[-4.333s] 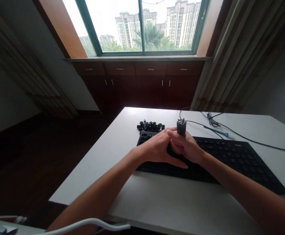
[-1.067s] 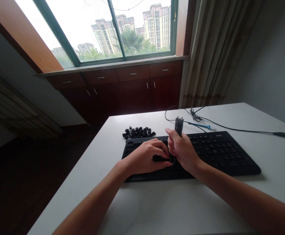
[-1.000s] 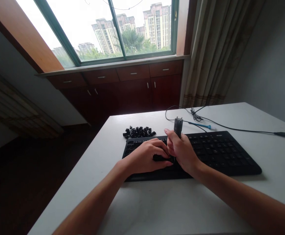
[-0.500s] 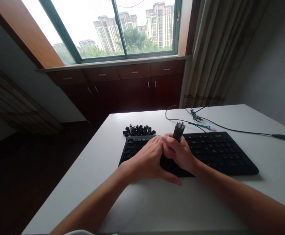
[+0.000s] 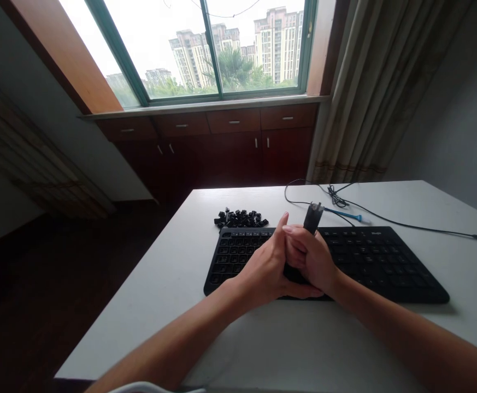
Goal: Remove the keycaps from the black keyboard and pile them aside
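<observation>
A: Where is the puller, and which hand has it?

B: The right hand (image 5: 312, 261) is curled into a fist around the dark keycap puller (image 5: 312, 217). Only the tool's top end shows above the knuckles; its long axis stands nearly upright, tipped a little to the right and away. Its lower end is hidden inside the fist, over the near-left part of the black keyboard (image 5: 369, 262).

A: And the left hand?

B: The left hand (image 5: 268, 267) lies against the right one from the left, fingers bent and touching it, thumb stretched along the keyboard's near edge. I cannot tell whether it holds anything; a dark shape sits between the 2 hands, but what it is stays hidden.

A: So which hand is nearer the keys under the tool?

B: Both sit over the same patch, touching. The left covers the keys on its side, and the right keeps the tool directly above.

A: What else lies around?

B: A pile of loose keycaps (image 5: 241, 219) rests on the white table (image 5: 287, 344), just beyond the keyboard's far-left corner. A black cable (image 5: 406, 225) runs along the far side off to the right, and a thin blue tool (image 5: 345, 215) lies beside it. Nothing stands between the hands and the pile except the keyboard's far rows.
</observation>
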Motion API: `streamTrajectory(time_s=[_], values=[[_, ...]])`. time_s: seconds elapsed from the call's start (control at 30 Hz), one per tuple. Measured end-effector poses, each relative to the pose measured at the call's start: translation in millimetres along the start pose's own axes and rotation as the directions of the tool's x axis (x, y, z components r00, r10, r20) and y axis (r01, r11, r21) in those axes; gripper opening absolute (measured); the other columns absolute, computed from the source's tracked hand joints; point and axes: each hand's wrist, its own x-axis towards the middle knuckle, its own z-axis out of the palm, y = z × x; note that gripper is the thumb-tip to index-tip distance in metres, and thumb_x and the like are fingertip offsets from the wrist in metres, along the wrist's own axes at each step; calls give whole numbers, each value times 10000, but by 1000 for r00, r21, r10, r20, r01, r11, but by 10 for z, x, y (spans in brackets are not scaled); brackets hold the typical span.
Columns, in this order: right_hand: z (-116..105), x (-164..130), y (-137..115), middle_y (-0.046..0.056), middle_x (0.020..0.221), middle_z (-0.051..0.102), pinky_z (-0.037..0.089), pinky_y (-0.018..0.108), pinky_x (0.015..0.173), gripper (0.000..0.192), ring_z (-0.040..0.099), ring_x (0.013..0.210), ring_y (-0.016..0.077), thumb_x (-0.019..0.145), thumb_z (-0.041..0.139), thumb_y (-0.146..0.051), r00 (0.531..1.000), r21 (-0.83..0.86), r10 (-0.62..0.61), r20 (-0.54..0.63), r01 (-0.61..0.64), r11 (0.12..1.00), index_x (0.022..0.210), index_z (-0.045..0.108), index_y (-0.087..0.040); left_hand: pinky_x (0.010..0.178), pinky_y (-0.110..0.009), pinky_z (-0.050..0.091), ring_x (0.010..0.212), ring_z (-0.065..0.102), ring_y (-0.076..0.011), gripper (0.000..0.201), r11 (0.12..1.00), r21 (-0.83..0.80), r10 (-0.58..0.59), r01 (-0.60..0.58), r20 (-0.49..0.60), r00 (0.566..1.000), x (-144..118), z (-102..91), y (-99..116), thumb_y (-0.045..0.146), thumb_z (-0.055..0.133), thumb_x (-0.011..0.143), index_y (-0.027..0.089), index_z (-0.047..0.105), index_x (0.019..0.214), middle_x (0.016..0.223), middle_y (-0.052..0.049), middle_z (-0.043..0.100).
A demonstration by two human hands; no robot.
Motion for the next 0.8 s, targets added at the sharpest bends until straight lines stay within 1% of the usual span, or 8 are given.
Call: streamTrajectory(time_s=[0.17, 0.3, 0.37, 0.5, 0.6, 0.67, 0.73, 0.8], values=[[-22, -73, 19, -64, 412, 343, 190, 262, 405, 462, 241, 388, 78, 882, 614, -303, 993, -46, -99, 59, 102, 994, 479, 408, -210, 1028, -511, 499, 1279, 546, -415, 1444, 1000, 25, -7, 6, 21, 1000, -24, 38, -12, 483, 927, 598, 221, -80, 1599, 1447, -198, 521], [-56, -107, 54, -66, 432, 323, 180, 268, 410, 475, 216, 413, 82, 896, 614, -320, 991, -34, -127, 46, 129, 991, 480, 416, -206, 1097, -484, 463, 1331, 526, -368, 1441, 996, -75, 50, -51, -7, 999, -67, 151, -13, 457, 919, 642, 245, -152, 1582, 1465, -170, 521], [-64, -102, 79, -66, 432, 314, 199, 279, 412, 486, 207, 417, 89, 904, 596, -332, 989, 14, -146, 6, 146, 989, 477, 395, -215, 1105, -467, 464, 1340, 521, -361, 1415, 994, -86, 63, -65, -24, 998, -88, 210, -16, 459, 917, 645, 238, -117, 1587, 1490, -181, 493], [-55, -79, 108, -61, 434, 330, 223, 288, 435, 483, 222, 427, 94, 907, 602, -309, 988, -31, -157, -7, 156, 987, 475, 409, -213, 1112, -430, 469, 1347, 521, -327, 1361, 988, -142, 60, -65, -39, 997, -99, 231, 5, 407, 926, 649, 257, -49, 1588, 1491, -147, 501], [-38, -69, 79, -60, 432, 335, 202, 291, 428, 480, 225, 422, 95, 903, 604, -314, 987, -43, -163, -12, 162, 986, 475, 409, -215, 1134, -432, 446, 1359, 503, -326, 1237, 991, -116, 59, -62, -29, 998, -55, 116, 40, 401, 943, 616, 256, 164, 1566, 1496, -131, 490], [-26, -55, 25, -60, 424, 331, 194, 297, 422, 478, 233, 411, 97, 896, 605, -315, 985, -38, -173, -19, 173, 984, 475, 398, -222, 1126, -448, 442, 1332, 509, -341, 1040, 995, -16, 104, -103, 20, 994, -3, -14, 45, 461, 925, 621, 231, 381, 1476, 1458, -134, 517], [-18, -27, -50, -67, 413, 316, 190, 304, 418, 469, 228, 396, 98, 875, 615, -296, 979, -7, -196, -52, 196, 980, 479, 372, -233, 1036, -447, 497, 1184, 596, -328, 922, 981, 99, 157, -166, 93, 983, 52, -157, 20, 543, 909, 604, 213, 508, 1366, 1291, -115, 630], [-21, 15, -124, -76, 401, 304, 178, 308, 408, 464, 210, 378, 94, 848, 633, -265, 967, 30, -219, -127, 225, 974, 481, 350, -238, 968, -435, 512, 1051, 636, -301, 732, 949, 216, 194, -231, 178, 965, 93, -280, -25, 585, 856, 669, 201, 606, 1239, 1136, -92, 684]])
